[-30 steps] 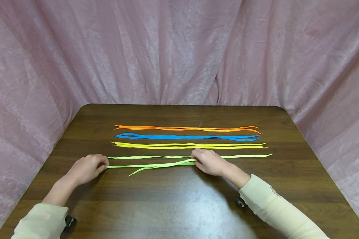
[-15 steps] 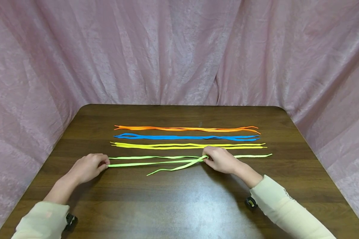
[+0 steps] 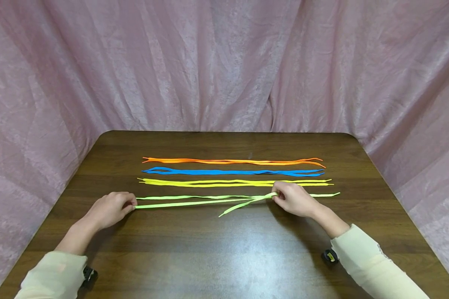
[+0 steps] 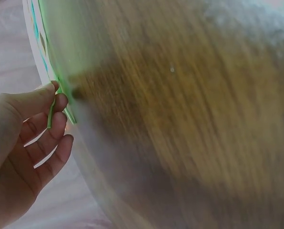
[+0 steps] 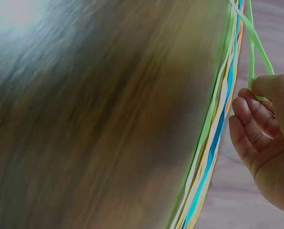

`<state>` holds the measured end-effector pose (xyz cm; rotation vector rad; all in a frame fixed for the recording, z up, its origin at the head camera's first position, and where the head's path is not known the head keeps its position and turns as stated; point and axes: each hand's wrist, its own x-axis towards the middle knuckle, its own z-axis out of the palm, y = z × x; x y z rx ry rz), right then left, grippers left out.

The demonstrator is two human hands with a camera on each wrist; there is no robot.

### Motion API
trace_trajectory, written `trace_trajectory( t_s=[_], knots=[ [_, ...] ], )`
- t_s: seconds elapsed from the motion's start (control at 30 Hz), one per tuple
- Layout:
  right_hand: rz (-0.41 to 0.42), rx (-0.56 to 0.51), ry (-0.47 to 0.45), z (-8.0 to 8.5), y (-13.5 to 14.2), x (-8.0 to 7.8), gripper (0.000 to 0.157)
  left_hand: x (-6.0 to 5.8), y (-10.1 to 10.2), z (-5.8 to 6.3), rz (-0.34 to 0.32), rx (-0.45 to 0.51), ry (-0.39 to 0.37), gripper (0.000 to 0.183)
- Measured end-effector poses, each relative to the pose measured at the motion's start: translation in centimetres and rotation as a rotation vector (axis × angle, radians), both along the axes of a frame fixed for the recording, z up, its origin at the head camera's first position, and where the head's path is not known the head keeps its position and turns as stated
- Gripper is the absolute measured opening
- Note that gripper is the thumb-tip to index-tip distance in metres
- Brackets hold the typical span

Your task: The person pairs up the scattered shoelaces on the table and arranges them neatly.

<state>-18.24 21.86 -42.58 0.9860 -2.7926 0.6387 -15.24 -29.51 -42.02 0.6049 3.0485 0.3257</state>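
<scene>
Two light green shoelaces cross the table in front of the person. My left hand [image 3: 110,209] pinches one end of the nearer green shoelace [image 3: 191,204] between thumb and index finger; in the left wrist view its short tip [image 4: 50,118] pokes out below the fingers. Farther along, my right hand [image 3: 293,200] pinches this same lace, which bends back at the fingers into a loop [image 5: 259,45]. The free tail trails to the left over the table. Just behind lies the other green shoelace [image 3: 188,197], partly hidden by the right hand, its right end showing beyond.
Behind the green laces lie a yellow pair of laces [image 3: 217,182], a blue pair [image 3: 217,171] and an orange pair [image 3: 217,160], roughly parallel. They rest on a brown wooden table [image 3: 194,257]. A pink curtain [image 3: 224,66] hangs around the table's back and sides.
My right hand has slid to the right along the nearer green lace, drawing the loose tail rightward and shortening it. The left hand has stayed nearly still.
</scene>
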Motion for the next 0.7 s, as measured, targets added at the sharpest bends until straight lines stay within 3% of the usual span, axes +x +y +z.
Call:
trace_trajectory(
  t_s=[0.33,0.7],
  knots=[
    [-0.100,-0.004,0.042,0.2,4.3,0.5,0.020,-0.3,-0.5,0.1,0.012,-0.005,-0.004,0.012],
    [-0.144,0.003,0.110,0.0,8.7,1.5,0.027,-0.6,-1.1,0.3,0.022,-0.008,-0.026,0.010]
  ],
)
